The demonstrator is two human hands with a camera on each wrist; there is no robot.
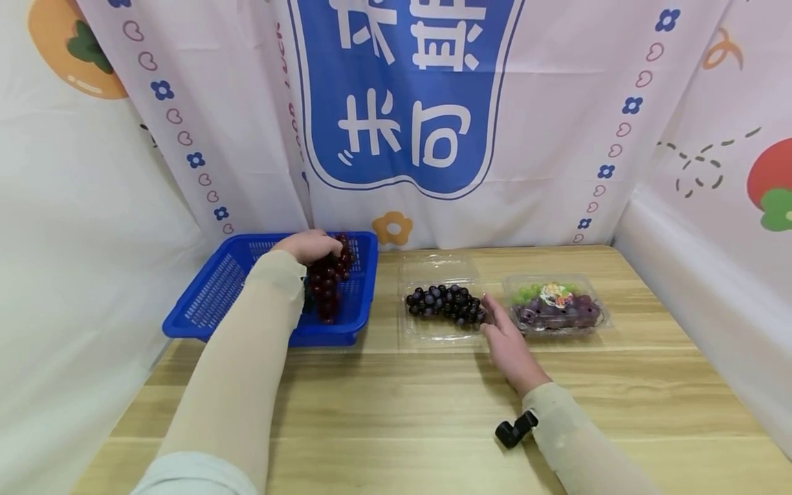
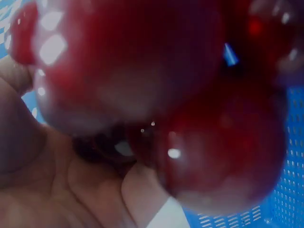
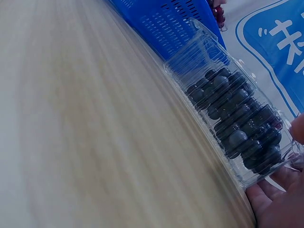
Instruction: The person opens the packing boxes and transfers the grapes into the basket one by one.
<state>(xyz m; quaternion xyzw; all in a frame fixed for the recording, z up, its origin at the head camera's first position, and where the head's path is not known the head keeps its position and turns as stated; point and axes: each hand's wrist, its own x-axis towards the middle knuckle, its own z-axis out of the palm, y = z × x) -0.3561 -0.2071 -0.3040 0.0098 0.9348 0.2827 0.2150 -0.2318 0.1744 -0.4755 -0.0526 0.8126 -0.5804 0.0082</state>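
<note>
My left hand [image 1: 307, 246] reaches into the blue plastic basket [image 1: 324, 335] and grips a bunch of red grapes [image 1: 326, 282]. In the left wrist view, the red grapes [image 2: 223, 147] fill most of the picture, close against the palm. A clear plastic box [image 1: 433, 337] stands with its lid up to the right of the basket, and a bunch of black grapes [image 1: 442, 302] lies in it. My right hand [image 1: 509, 346] holds this box by its right end, thumb and fingers at the wall, as the right wrist view also shows.
Right of my right hand sits a second clear box [image 1: 559, 320] with green and purple grapes and a sticker on its closed lid. Everything stands toward the back of a wooden table [image 1: 396, 419]. A printed cloth [image 1: 532, 206] hangs behind.
</note>
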